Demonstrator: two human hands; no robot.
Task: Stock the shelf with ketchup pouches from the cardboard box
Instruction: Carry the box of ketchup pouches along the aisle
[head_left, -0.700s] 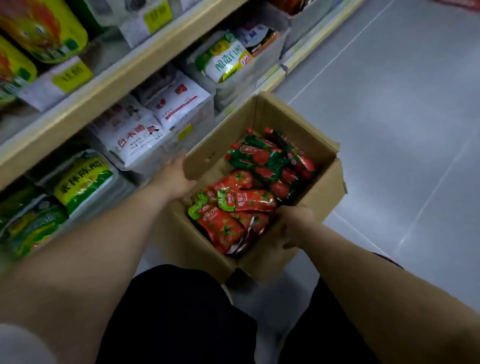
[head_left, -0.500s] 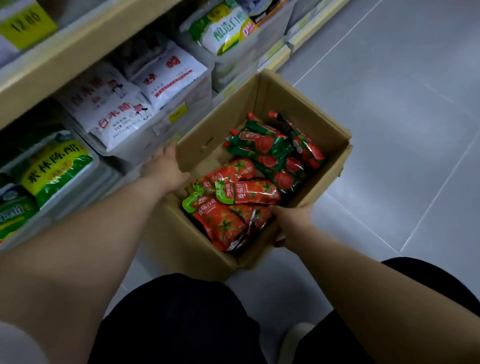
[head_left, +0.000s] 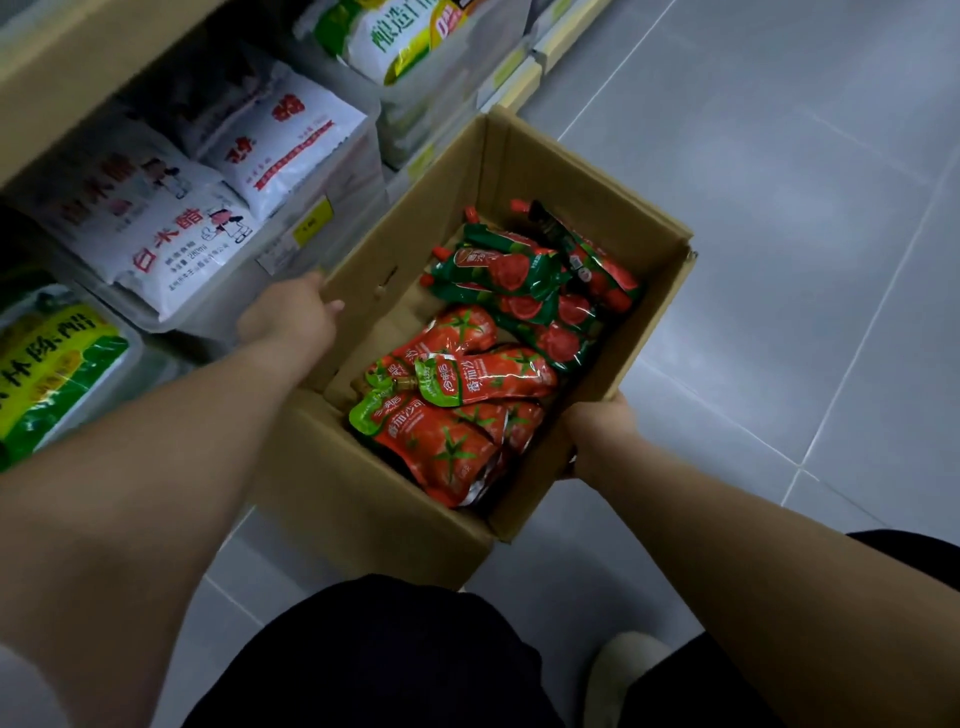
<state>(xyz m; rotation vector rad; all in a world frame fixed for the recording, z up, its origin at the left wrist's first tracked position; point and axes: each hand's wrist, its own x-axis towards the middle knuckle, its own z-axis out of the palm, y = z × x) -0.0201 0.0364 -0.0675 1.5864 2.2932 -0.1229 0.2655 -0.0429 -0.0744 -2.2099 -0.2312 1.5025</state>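
Note:
An open cardboard box (head_left: 587, 176) is in the middle of the view, beside the low shelf. Inside lie several ketchup pouches: red ones with green tops (head_left: 447, 431) at the near end and green-and-red ones (head_left: 519, 280) at the far end. My left hand (head_left: 288, 322) grips the box's left wall, thumb over the rim. My right hand (head_left: 597, 431) grips the right wall near the front corner, its fingers hidden behind the cardboard.
On the left, clear shelf bins (head_left: 332, 234) hold white vinegar bags (head_left: 182, 244) and green-yellow bags (head_left: 52, 364). A wooden shelf board (head_left: 78, 78) runs above them. Grey tiled floor (head_left: 779, 182) lies to the right. My dark-trousered legs and a light shoe (head_left: 618, 670) are below.
The box has come lower and closer to the floor while both hands keep their grip. The view has tilted down, so the upper shelf has left the frame.

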